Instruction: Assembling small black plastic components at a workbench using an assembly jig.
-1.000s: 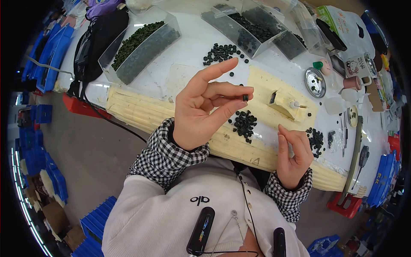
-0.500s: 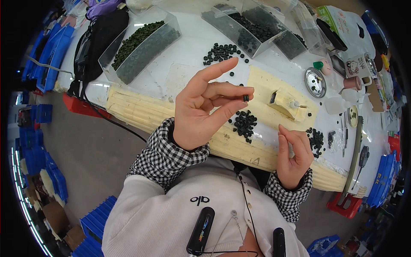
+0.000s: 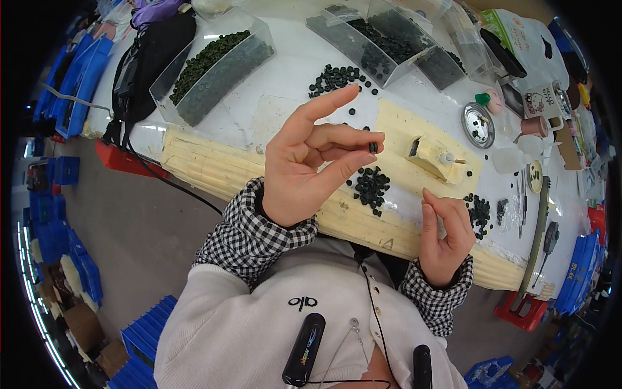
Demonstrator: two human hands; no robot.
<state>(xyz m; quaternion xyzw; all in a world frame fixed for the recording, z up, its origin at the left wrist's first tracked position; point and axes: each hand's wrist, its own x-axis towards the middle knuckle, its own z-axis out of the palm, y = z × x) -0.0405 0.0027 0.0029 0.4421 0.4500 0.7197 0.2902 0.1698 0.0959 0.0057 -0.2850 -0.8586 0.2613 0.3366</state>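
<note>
My left hand (image 3: 299,168) is raised over the near side of the table. Its thumb and a finger pinch a small black round part (image 3: 373,148), while the index finger points up and away. Below those fingertips lies a pile of small black conical pieces (image 3: 371,188). Off to the right, my right hand (image 3: 447,238) has its thumb and index fingertip drawn together; whatever may be between them is too small to make out. Beside it is another pile of black pieces (image 3: 478,212). A cream-coloured block with a metal pin (image 3: 435,159) stands on a yellowish board (image 3: 398,123) between and beyond the hands.
Clear bins of small parts (image 3: 214,78) stand at the back left, with more bins (image 3: 389,48) at the back centre. Loose round black parts (image 3: 337,79) lie before them. A round metal dish (image 3: 477,124) and a screwdriver (image 3: 550,240) are at the right. A black cable (image 3: 162,178) hangs over the front-left edge.
</note>
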